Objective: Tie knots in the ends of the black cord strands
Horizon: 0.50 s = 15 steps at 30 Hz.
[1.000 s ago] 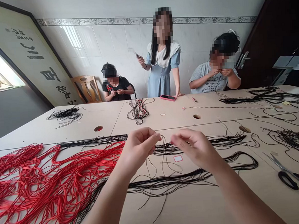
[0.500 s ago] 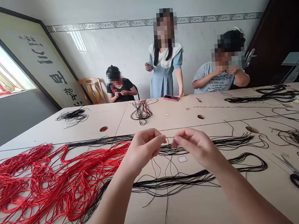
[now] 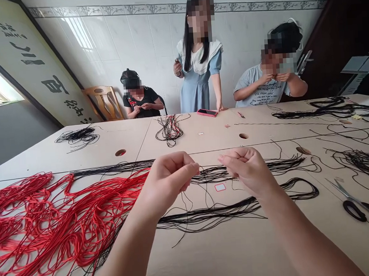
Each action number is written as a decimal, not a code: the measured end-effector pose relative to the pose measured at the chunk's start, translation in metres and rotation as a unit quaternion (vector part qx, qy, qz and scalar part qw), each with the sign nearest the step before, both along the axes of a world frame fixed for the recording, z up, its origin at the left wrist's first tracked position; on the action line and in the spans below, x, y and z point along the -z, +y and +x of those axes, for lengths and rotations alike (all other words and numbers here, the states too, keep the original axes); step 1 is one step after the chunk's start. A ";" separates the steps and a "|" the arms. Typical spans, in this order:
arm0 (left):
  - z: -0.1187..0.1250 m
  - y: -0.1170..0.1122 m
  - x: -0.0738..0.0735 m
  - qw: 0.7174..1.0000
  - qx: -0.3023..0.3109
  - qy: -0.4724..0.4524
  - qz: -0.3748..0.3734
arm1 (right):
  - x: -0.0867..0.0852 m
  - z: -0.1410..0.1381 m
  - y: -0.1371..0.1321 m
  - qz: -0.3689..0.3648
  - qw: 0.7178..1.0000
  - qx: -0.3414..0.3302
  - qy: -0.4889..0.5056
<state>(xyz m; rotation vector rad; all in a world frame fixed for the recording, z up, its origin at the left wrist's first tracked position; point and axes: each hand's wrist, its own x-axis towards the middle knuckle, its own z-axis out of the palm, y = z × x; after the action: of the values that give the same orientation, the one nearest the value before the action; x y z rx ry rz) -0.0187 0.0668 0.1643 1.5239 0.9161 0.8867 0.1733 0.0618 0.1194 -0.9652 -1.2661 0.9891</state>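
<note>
My left hand (image 3: 174, 174) is held above the table with thumb and forefinger pinched together on a thin black cord (image 3: 186, 215). Loose strands hang below it toward the tabletop. Facing it across a small gap, my right hand (image 3: 247, 169) is also closed in a pinch, and a thin dark strand trails beneath its fingers. The tip of what the right fingers grip is too fine to see well. Under both hands lie bundles of black cord (image 3: 208, 217), stretched sideways. A large tangle of red cord (image 3: 83, 215) spreads left of my left forearm.
Scissors (image 3: 352, 200) with black handles lie at the right. Black cord coils (image 3: 361, 164) sit beyond them. A red-edged label (image 3: 220, 188) lies between my arms. Across the table (image 3: 229, 252) are a phone (image 3: 207, 112) and three people, two of them with hands raised at work.
My hands have drawn a little farther apart, and the right fingers have closed into a tighter pinch. A long strand hanging between my forearms is gone from there. The whole view has shifted slightly.
</note>
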 end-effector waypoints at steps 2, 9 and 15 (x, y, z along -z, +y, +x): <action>0.001 0.000 0.001 1.000 -0.004 -0.003 0.002 | 0.000 0.001 -0.002 0.003 1.000 -0.015 0.020; 0.001 0.002 0.000 1.000 0.012 -0.016 -0.017 | -0.011 0.011 -0.016 0.018 0.997 -0.028 -0.069; 0.000 -0.001 -0.008 0.991 0.112 0.069 -0.029 | -0.024 0.023 -0.028 -0.068 0.941 -0.103 -0.314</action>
<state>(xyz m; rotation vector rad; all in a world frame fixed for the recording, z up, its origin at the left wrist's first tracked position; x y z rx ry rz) -0.0185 0.0659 0.1725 1.6171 0.8429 0.5949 0.1961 0.0341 0.1436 -1.3408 -1.8763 0.9705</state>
